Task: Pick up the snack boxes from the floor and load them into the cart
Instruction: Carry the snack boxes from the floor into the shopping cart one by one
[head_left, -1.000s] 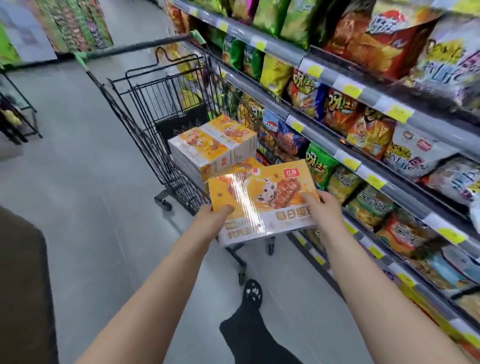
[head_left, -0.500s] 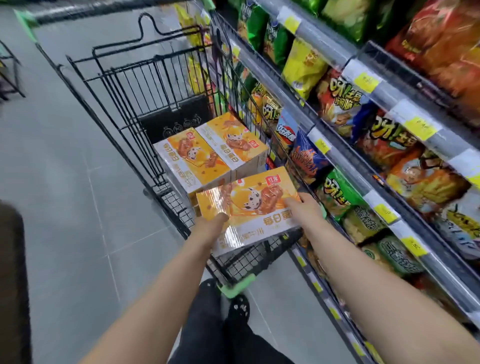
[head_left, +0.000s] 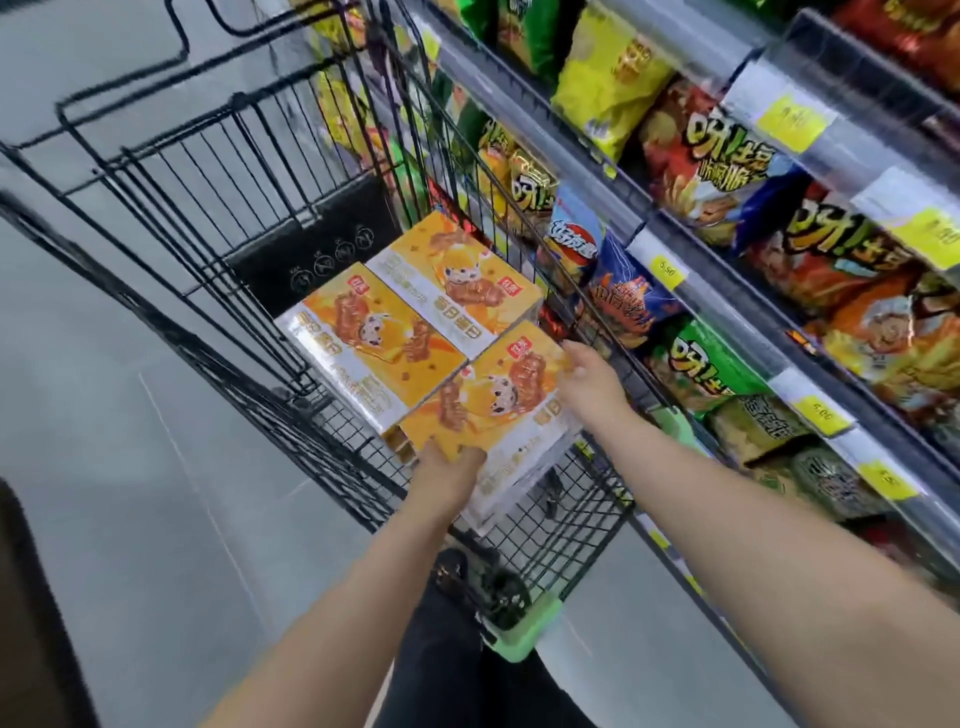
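An orange-and-white snack box (head_left: 493, 400) is inside the black wire cart (head_left: 218, 218), at its near end, tilted slightly. My left hand (head_left: 447, 467) grips its near left corner and my right hand (head_left: 587, 374) holds its far right edge. Two more boxes of the same kind lie side by side deeper in the cart: one on the left (head_left: 369, 343) and one behind it to the right (head_left: 457, 275). The held box touches the left one.
Shelves of crisp bags (head_left: 727, 171) with yellow price tags run close along the cart's right side. Grey tiled floor (head_left: 130, 415) lies to the left. The cart's green corner bumper (head_left: 524, 631) is near my dark-trousered legs.
I have moved closer to the cart and lowered the held box from above the rim down into the basket, next to the two stacked boxes.
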